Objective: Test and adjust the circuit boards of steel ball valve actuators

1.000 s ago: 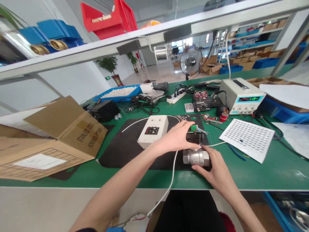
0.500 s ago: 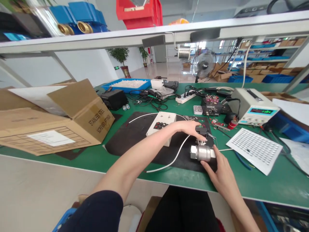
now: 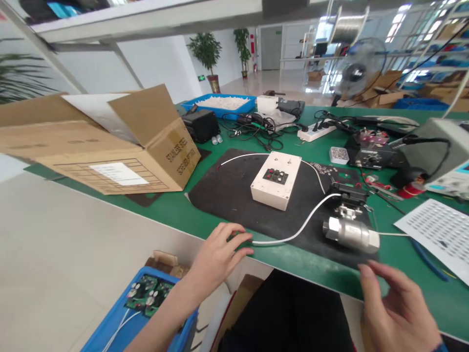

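My left hand point(image 3: 223, 247) is at the table's front edge, fingers curved and apart beside the free end of a white cable point(image 3: 287, 241). Whether a fingertip touches the cable end is hard to tell. The cable curves up to a black actuator point(image 3: 350, 193) mounted over a silver metal ball valve point(image 3: 351, 233), which lies on the dark mat. My right hand point(image 3: 397, 303) hovers in front of the valve, apart from it, with thumb and fingers separated and nothing visible between them. Behind the cable stands a cream control box point(image 3: 274, 183) with a small panel of red and white buttons.
A cardboard box point(image 3: 146, 151) with open flaps occupies the left side. A power supply point(image 3: 443, 151) and a sheet with rows of silver dots point(image 3: 439, 234) are at right. Below the table edge, a blue bin point(image 3: 110, 322) holds green circuit boards point(image 3: 150, 296).
My left hand has left the actuator and come down left to the cable's end. My right hand has let go of the valve and drawn back. The view has shifted down and left.
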Available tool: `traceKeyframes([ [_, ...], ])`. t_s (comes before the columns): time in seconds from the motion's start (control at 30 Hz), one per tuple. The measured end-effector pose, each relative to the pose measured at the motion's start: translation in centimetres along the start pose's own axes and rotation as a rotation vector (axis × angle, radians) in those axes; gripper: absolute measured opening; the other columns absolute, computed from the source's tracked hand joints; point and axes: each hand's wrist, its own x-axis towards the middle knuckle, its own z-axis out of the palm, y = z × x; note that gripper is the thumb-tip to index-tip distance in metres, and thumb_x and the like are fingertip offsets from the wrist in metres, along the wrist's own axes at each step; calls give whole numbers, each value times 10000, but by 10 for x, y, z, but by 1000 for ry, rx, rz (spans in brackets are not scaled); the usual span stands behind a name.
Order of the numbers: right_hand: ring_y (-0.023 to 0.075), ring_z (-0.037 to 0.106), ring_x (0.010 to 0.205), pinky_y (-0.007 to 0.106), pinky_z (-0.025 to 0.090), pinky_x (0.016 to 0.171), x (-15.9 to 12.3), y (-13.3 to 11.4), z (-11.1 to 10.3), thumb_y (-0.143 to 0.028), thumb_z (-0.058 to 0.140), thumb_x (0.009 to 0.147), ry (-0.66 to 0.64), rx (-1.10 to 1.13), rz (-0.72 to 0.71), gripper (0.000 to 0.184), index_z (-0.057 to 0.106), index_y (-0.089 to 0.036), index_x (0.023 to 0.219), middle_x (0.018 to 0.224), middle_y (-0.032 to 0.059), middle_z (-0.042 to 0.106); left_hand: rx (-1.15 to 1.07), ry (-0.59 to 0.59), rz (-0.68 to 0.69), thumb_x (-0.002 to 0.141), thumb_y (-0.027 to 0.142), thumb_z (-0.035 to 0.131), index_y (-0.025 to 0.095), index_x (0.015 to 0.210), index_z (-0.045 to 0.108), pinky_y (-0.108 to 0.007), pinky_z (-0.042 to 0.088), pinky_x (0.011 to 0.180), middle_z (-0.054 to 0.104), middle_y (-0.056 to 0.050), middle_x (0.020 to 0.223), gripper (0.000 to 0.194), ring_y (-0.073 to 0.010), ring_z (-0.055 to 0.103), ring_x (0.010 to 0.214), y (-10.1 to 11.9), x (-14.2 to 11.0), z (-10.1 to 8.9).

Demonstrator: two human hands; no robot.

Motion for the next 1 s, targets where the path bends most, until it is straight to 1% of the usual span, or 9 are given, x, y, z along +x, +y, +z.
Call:
traceKeyframes([
  [0.1, 180, 648, 722, 303, 503, 678, -14, -25, 17, -225, 735, 921, -262, 86, -105, 107, 718, -220, 1027, 884, 34, 705, 96, 20, 51, 1001, 217, 637, 253, 1135, 717, -382, 521, 883, 694, -66, 1114, 161, -215, 615, 1009, -12, 1, -4],
  [0.2, 196, 664, 720, 322, 534, 650, -20, -38, 35, -225, 680, 951, -519, 167, -168, 103, 702, -242, 1050, 877, 36, 703, 156, -56, 110, 997, 236, 639, 265, 1166, 709, -414, 529, 913, 698, -69, 1184, 185, -235, 624, 1068, -18, 13, -10],
  [0.37, 228, 711, 773, 350, 590, 678, -29, -45, 56, -229, 668, 958, -645, 153, -219, 113, 699, -255, 1064, 914, 47, 739, -12, -106, 143, 1010, 180, 587, 269, 1026, 715, -407, 541, 902, 724, -39, 1092, 157, -219, 643, 1047, -29, 17, -15],
  [0.47, 248, 718, 859, 373, 604, 744, -32, -49, 66, -206, 668, 966, -716, 170, -265, 177, 685, -253, 1136, 973, 62, 753, -308, -45, 67, 1025, 167, 561, 261, 1035, 700, -366, 561, 871, 722, -39, 1025, 168, -188, 657, 976, -32, 22, -20],
  [0.57, 260, 704, 993, 396, 605, 828, -17, -60, 85, -241, 670, 983, -780, 171, -253, 332, 638, -265, 1312, 1150, 84, 742, -477, 72, 42, 1025, 180, 579, 246, 1051, 703, -330, 573, 841, 720, -45, 1008, 142, -173, 673, 955, -29, 46, -28],
  [0.67, 254, 684, 1078, 380, 605, 828, 21, -77, 115, -313, 658, 999, -762, 241, -152, 563, 478, -294, 1532, 1352, 105, 667, -498, 193, 107, 1027, 198, 593, 226, 1083, 706, -306, 568, 845, 729, -42, 1015, 129, -157, 685, 944, -28, 86, -29],
  [0.77, 234, 679, 1141, 364, 608, 881, 74, -92, 152, -354, 634, 1014, -612, 430, -38, 622, 402, -308, 1589, 1378, 94, 652, -477, 256, 151, 1044, 203, 566, 213, 1134, 692, -277, 554, 864, 740, -23, 994, 155, -133, 695, 924, -32, 132, -20],
  [0.9, 227, 698, 1072, 346, 606, 848, 130, -91, 188, -397, 664, 992, -460, 392, -122, 356, 701, -279, 1327, 1247, 79, 706, -434, 240, 257, 1049, 189, 535, 200, 1142, 703, -297, 550, 920, 760, -47, 1097, 192, -158, 700, 1010, -45, 187, -2],
  [1.0, 218, 707, 1039, 347, 596, 855, 148, -78, 202, -381, 652, 1004, -390, 287, -216, 246, 781, -284, 1190, 1183, 63, 727, -421, 228, 330, 1030, 193, 573, 195, 1085, 737, -302, 552, 903, 773, -42, 1047, 173, -167, 692, 986, -57, 215, 8],
])
